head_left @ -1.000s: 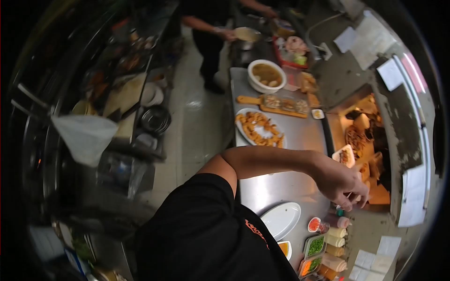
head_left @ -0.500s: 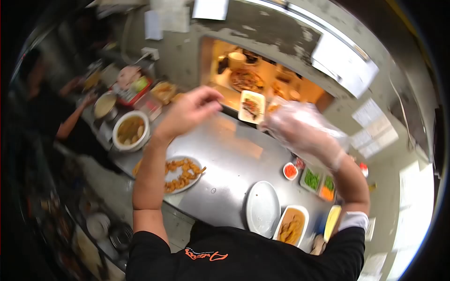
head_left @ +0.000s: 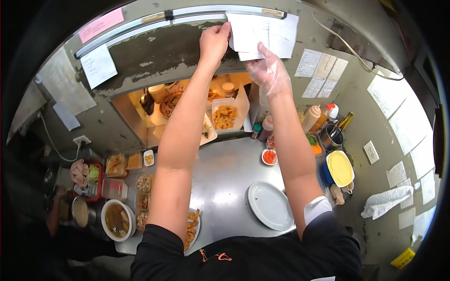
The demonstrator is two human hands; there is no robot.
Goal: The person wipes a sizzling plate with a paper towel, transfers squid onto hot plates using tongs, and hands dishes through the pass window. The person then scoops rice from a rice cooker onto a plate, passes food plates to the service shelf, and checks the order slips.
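White paper slips (head_left: 262, 33) hang from a metal rail (head_left: 187, 18) on the wall above the lit pass-through window. My left hand (head_left: 214, 44), bare, pinches the left edge of the slips between thumb and fingers. Lower down, my right hand (head_left: 271, 72) wears a clear plastic glove and grips the bottom edge of the same slips, its thumb in front of the paper. Inside the window, a box of fried rings (head_left: 225, 117) shows between my forearms, beside a partly covered white tray (head_left: 208, 131).
An oval white plate (head_left: 270, 206) lies on the steel counter (head_left: 225, 164). Sauce bottles (head_left: 311, 117) and a yellow-lidded tub (head_left: 340, 168) stand right. A soup bowl (head_left: 118, 220) and food containers (head_left: 116, 165) are left, near another person's arm (head_left: 55, 210).
My view has turned toward the wall and window. Both my hands have risen to the slips on the rail and taken hold of them.
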